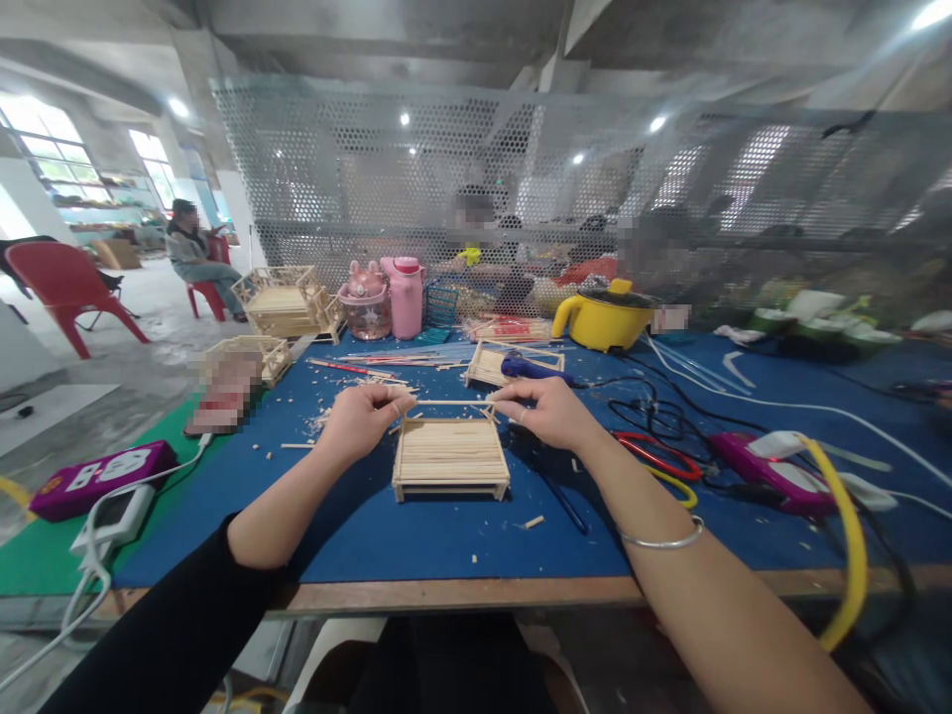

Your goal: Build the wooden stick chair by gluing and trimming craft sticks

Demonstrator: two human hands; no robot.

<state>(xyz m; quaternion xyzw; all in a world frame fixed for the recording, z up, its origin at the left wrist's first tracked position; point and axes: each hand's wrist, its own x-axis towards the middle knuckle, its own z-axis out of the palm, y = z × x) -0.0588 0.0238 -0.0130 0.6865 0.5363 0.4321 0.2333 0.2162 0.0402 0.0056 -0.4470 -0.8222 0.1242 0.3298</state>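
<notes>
A thin wooden stick (453, 403) lies level above the back edge of a small slatted wooden frame (450, 454) on the blue table. My left hand (366, 421) pinches the stick's left end, and my right hand (541, 407) pinches its right end. Short posts rise at the back corners of the frame, close to the fingertips. Just behind my right hand rests a blue glue gun (532, 368), in front of another small wooden frame (487, 363).
Scissors with red and yellow handles (658, 458), cables and a purple power strip (773, 471) lie right. A yellow pot (606, 317), pink jug (406, 297) and larger wooden piece (279, 302) stand behind. A phone (225, 392) leans left. Wood scraps dot the table (438, 540).
</notes>
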